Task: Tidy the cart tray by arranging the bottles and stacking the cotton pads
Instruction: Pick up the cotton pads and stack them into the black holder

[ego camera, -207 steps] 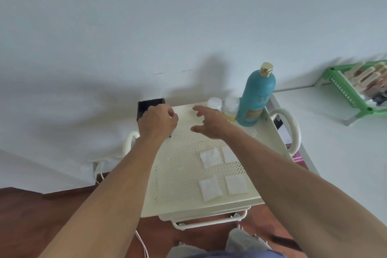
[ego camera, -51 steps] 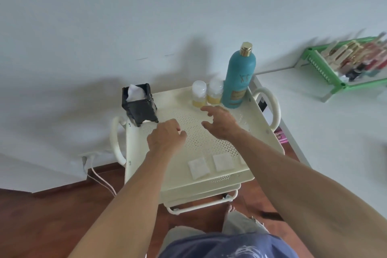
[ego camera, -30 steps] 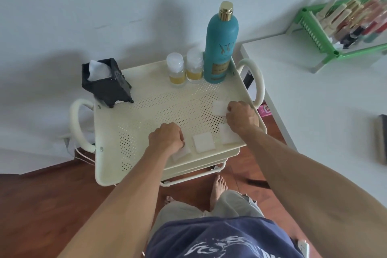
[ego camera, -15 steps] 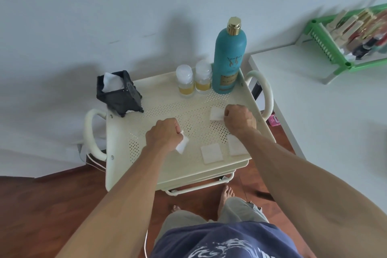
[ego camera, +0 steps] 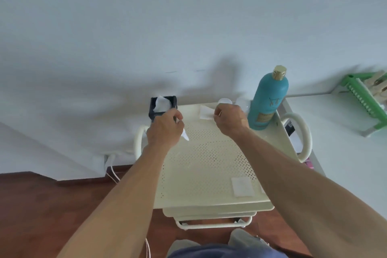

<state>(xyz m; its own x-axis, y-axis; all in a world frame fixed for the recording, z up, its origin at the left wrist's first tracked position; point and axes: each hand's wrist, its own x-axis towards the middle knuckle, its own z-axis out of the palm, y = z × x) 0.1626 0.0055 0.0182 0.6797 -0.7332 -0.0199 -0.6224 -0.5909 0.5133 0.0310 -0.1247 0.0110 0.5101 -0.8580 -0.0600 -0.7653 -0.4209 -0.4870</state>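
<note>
Your black holder [ego camera: 163,107] stands at the far left corner of the cart tray [ego camera: 209,161], open at the top, with white cotton pads [ego camera: 162,104] showing inside it, bunched rather than lying flat. Your left hand [ego camera: 165,130] is just on the near side of that holder, fingers closed around a cotton pad [ego camera: 185,135] whose lower corner pokes out below the knuckles and points down and to the right toward the tray floor. Your right hand [ego camera: 229,120] is raised over the far edge of the tray, fingers pinched on a second pad [ego camera: 206,112]; that pad hangs out to the left of the hand, roughly flat, with its long side running left to right. Behind the right hand, two small clear bottles [ego camera: 225,101] stand against the far rim, mostly hidden, so only their pale caps show and you cannot tell their contents here. Just right of them the tall teal bottle [ego camera: 269,102] stands upright in the far right corner, its gold cap [ego camera: 278,72] pointing straight up. One loose pad [ego camera: 241,186] lies flat on the perforated tray floor near the near right corner, square to the tray edges, well apart from both hands. To the right of the cart, a white table [ego camera: 343,142] carries a green rack [ego camera: 366,98] holding pale upright items, too blurred to name.
</note>
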